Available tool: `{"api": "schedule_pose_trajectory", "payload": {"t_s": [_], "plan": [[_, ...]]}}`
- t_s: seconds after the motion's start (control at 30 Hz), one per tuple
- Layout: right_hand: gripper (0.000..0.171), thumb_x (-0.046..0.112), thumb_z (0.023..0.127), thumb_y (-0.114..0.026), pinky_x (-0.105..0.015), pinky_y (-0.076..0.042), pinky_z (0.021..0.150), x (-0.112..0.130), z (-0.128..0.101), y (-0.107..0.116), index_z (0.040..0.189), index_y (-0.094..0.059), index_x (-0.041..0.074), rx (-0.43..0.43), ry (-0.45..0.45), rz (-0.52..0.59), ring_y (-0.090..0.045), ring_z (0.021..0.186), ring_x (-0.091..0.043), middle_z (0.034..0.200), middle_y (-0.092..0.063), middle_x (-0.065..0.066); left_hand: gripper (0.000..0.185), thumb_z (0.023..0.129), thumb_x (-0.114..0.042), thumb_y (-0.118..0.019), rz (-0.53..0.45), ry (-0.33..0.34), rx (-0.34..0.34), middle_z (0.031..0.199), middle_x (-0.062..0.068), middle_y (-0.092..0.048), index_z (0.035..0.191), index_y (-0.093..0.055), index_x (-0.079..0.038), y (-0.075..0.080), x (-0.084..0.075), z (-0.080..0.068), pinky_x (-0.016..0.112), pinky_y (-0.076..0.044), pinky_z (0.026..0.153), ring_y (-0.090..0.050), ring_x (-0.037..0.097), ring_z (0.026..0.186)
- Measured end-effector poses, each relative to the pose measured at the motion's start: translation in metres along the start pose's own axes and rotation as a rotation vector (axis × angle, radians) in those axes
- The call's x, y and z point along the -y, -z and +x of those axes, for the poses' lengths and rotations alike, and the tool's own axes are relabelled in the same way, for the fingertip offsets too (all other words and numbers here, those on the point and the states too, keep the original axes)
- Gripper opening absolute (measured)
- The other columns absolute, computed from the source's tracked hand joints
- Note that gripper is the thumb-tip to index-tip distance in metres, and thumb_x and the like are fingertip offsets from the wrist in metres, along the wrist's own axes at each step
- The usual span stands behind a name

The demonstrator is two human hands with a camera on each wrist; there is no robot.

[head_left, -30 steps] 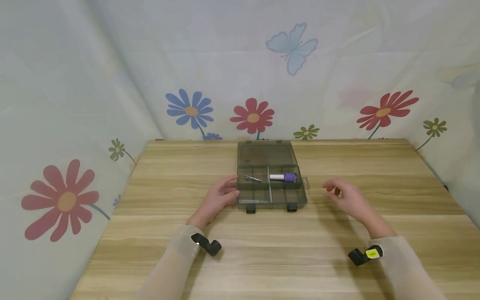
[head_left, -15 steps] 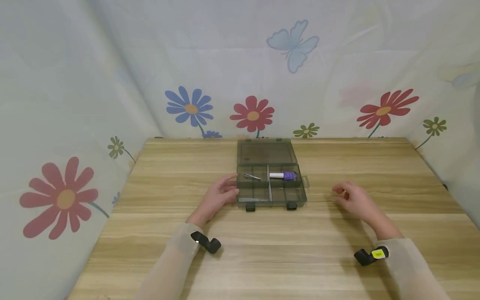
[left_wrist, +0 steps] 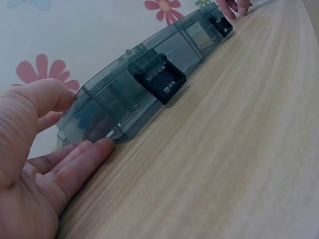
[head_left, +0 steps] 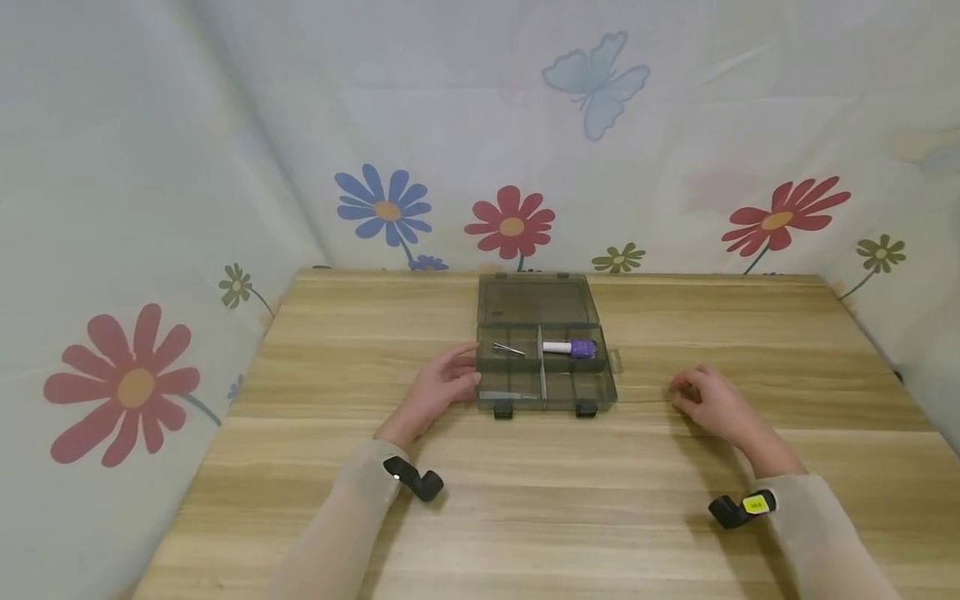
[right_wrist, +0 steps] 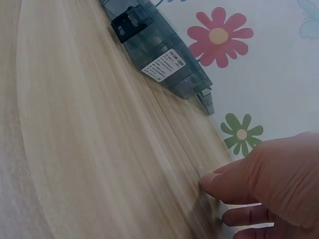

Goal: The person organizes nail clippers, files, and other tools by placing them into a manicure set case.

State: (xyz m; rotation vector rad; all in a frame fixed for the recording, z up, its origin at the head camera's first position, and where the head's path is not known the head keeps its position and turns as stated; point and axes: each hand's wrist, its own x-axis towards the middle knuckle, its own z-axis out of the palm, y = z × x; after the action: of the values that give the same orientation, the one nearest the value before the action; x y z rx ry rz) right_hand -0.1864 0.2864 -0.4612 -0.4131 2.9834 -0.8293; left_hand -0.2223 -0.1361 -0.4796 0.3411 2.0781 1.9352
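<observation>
Smoky translucent plastic box (head_left: 546, 367), rectangular; left hand (head_left: 438, 390) touching corner.

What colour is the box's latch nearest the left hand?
Black latch on the smoky grey translucent box; clearest in the left wrist view.

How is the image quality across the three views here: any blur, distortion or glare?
Head view: even soft light, wide-angle bending at the edges, the box sharp with faint shadows under both hands. Left wrist view: the left hand fills the near corner, slightly soft; the box latch is crisp. Right wrist view: the table is streaked with blur and the right hand looks soft. No strong glare anywhere.
</observation>
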Motion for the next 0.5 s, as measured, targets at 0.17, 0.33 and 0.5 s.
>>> {"api": "schedule_pose_trajectory", "payload": {"t_s": [0.17, 0.33, 0.5], "plan": [[0.01, 0.0, 0.082, -0.067, -0.051, -0.045, 0.073, -0.001, 0.002, -0.001, 0.091, -0.064, -0.002, 0.0, 0.0, -0.029, -0.054, 0.085, -0.035, 0.093, -0.053, -0.02, 0.058, 0.089, -0.012, -0.064, -0.001, 0.004, 0.0, 0.132, 0.023, -0.046, 0.141, -0.039, -0.01, 0.001, 0.003, 0.002, 0.039, -0.053, 0.081, -0.05, 0.032, 0.116], [0.009, 0.001, 0.081, -0.067, -0.051, -0.045, 0.074, -0.001, 0.003, 0.0, 0.088, -0.063, -0.002, 0.005, 0.013, -0.038, -0.054, 0.084, -0.034, 0.091, -0.053, -0.018, 0.056, 0.088, -0.016, -0.065, 0.018, 0.009, -0.034, 0.129, 0.015, -0.05, 0.139, -0.043, -0.017, 0.001, 0.012, 0.006, 0.037, -0.053, 0.08, -0.052, 0.027, 0.114], [0.008, 0.003, 0.083, -0.067, -0.044, -0.045, 0.068, -0.002, 0.003, 0.001, 0.088, -0.063, 0.0, 0.033, 0.016, -0.033, -0.053, 0.079, -0.028, 0.087, -0.054, -0.014, 0.054, 0.088, -0.016, -0.065, 0.026, -0.002, -0.045, 0.126, 0.013, -0.052, 0.138, -0.044, -0.017, 0.001, 0.015, 0.006, 0.038, -0.053, 0.08, -0.053, 0.025, 0.112]]}}
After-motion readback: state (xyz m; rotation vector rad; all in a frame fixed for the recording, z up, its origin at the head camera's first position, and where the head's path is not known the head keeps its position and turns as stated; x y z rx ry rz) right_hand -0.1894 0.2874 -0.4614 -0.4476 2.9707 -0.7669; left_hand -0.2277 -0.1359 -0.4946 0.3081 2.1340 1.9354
